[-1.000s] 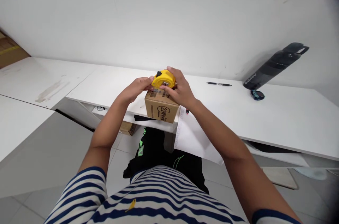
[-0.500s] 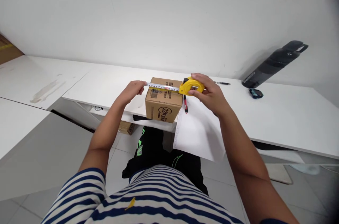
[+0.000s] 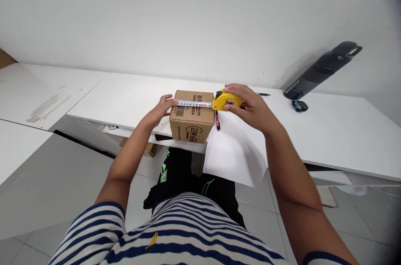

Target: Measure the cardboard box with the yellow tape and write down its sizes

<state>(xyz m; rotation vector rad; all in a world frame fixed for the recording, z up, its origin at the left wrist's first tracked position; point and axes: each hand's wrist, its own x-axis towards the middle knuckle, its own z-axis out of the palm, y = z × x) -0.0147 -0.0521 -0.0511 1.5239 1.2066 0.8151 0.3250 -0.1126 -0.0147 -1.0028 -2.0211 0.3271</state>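
A brown cardboard box [image 3: 191,130] with dark print stands near the front edge of the white desk. Across its top runs the white blade of a yellow tape measure [image 3: 223,101], with numbers showing along it. My right hand [image 3: 250,104] grips the tape measure's case just past the box's right edge. At the box's left edge, my left hand [image 3: 161,111] pinches the end of the blade between thumb and index finger, its other fingers loosely spread. The blade's very tip is hidden by those fingers.
A red pen [image 3: 217,121] lies right of the box on white paper [image 3: 234,152] that overhangs the desk edge. Farther right are a black pen [image 3: 263,94], a dark bottle [image 3: 322,69] leaning at the wall and a small dark object [image 3: 300,106]. Another carton [image 3: 150,150] sits below the desk.
The left hand has shifted right, up against the box's left edge, and its fingers have loosened. Less blade shows between the hands, and it now lies closer along the box top.
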